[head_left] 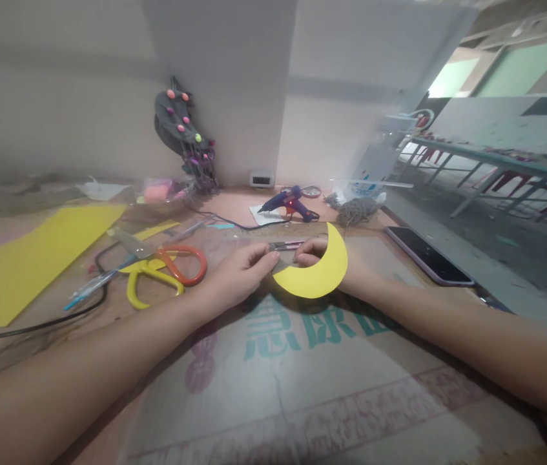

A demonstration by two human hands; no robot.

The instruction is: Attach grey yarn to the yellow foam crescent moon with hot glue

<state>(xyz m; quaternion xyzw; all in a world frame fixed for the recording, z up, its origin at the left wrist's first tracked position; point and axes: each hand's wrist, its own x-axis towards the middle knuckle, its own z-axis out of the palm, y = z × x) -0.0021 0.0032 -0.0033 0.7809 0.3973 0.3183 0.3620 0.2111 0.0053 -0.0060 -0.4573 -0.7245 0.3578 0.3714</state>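
Note:
A yellow paper crescent moon (327, 274) is held up over the table, its lower left tip at the fingers of my left hand (248, 268). Those fingers are closed in a pinch there, with a bit of grey material beside the thumb. My right hand (310, 252) is partly behind the crescent. Its fingers are curled together, and what they hold, if anything, cannot be made out. Just behind the fingertips lies a slim metallic tool (285, 245), partly covered. Scissors (188, 265) with one orange and one yellow handle loop rest left of my left hand.
A blue glue gun (290, 203) with a red light stands at the back, its cord running left. Grey yarn (358, 210) and a phone (428, 255) are on the right. Yellow sheets (35, 258) lie left. A grey crescent decorated with pompoms (181, 126) leans against the wall.

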